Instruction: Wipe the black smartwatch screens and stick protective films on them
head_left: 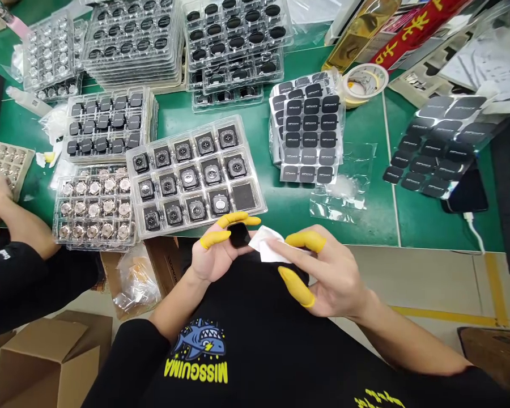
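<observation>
At the near edge of the flat green worktop (284,212), two bare hands with yellow stretchy covers on some fingers are held close to the person's body. The left hand (215,256) has its grip around one dark, square, glossy watch body (238,234), which is supported between the covered fingers, above the lap. The right hand (334,272) pinches a folded white wipe (264,249), of cloth or paper, and its corner meets the watch body at the edge; whether it presses there, I cannot tell.

Just beyond the left hand lies a clear plastic tray with fifteen square pockets (259,199). Fourteen pockets carry dark watch bodies with their round backs upward; the fifth pocket of the nearest row shows only a flat dark base. I judge therefore that the held piece comes from this pocket, that its wiping is under way, and that laying it back is not yet done. How many of the other fourteen are already wiped, the picture does not show. To the right of the tray, well apart, black rounded-square stickers on sheets (309,123) lie in a pile.
</observation>
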`<state>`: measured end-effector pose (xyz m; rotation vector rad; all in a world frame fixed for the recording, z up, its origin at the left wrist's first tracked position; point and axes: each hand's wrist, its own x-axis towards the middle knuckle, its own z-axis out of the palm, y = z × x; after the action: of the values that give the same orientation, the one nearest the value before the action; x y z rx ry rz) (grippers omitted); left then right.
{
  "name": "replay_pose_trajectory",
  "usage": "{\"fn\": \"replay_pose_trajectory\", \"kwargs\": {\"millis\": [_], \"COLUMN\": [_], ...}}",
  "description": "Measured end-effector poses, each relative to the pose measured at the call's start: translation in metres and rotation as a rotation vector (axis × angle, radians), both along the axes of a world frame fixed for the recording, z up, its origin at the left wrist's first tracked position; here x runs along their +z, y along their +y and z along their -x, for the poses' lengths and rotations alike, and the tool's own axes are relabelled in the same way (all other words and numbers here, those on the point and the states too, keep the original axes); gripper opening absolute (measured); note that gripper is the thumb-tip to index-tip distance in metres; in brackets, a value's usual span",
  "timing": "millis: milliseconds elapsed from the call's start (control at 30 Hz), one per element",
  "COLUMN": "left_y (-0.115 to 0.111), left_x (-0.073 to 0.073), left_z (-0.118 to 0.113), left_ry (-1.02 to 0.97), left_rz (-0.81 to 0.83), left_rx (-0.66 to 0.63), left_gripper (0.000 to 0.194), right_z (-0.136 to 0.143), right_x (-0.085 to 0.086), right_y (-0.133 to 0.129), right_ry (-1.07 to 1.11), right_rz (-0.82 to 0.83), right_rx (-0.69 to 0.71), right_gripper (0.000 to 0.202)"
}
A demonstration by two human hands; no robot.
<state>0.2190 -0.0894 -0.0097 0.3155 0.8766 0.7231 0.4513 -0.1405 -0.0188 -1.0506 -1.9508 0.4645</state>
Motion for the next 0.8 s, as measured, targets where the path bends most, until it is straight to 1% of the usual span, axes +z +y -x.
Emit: {"fn": "replay_pose_trajectory", "kwargs": {"millis": [33,100,167,200,300,367,433,500,600,700,800], "left_y": [0.000,-0.002,-0.003,-0.004,-0.008,-0.010,-0.011,-0.011,-0.009,-0.009,-0.008], "left_x": [-0.001,-0.003,-0.004,-0.004,-0.006,-0.009,-0.010,-0.011,-0.010,-0.009,-0.005], "left_z": [-0.001,-0.003,-0.005,-0.005,-0.003,-0.002,-0.002,-0.004,-0.006,-0.004,0.002], "left_ry": [-0.002,-0.007,0.004,0.019,0.072,0.094,0.111,0.121,0.124,0.149,0.169], "left_rz": [0.002,-0.001,-0.009,-0.012,-0.006,0.000,-0.007,-0.021,-0.032,-0.068,-0.153], "left_rx": [-0.009,-0.031,-0.054,-0.062,-0.060,-0.039,-0.014,-0.005,-0.039,-0.079,-0.146], "left_gripper": [0.047,0.056,0.065,0.067,0.068,0.068,0.067,0.070,0.075,0.073,0.069], "right_z": [0.002,0.010,0.020,0.025,0.034,0.035,0.036,0.037,0.039,0.042,0.039], "right_x": [-0.002,-0.006,-0.011,-0.013,-0.019,-0.023,-0.027,-0.032,-0.037,-0.038,-0.036], "right_y": [0.003,0.009,0.016,0.019,0.025,0.027,0.028,0.029,0.028,0.026,0.027], "right_ry": [0.040,0.053,-0.022,-0.084,-0.252,-0.300,-0.300,-0.251,-0.104,0.037,0.183], "right_rz": [0.006,-0.008,-0.039,-0.050,-0.035,0.012,0.065,0.127,0.198,0.192,0.213], "right_rx": [0.001,0.014,0.027,0.033,0.039,0.025,0.025,0.043,0.062,0.031,0.016], "right_gripper": [0.041,0.030,0.019,0.019,0.030,0.032,0.037,0.040,0.031,0.021,0.015]}}
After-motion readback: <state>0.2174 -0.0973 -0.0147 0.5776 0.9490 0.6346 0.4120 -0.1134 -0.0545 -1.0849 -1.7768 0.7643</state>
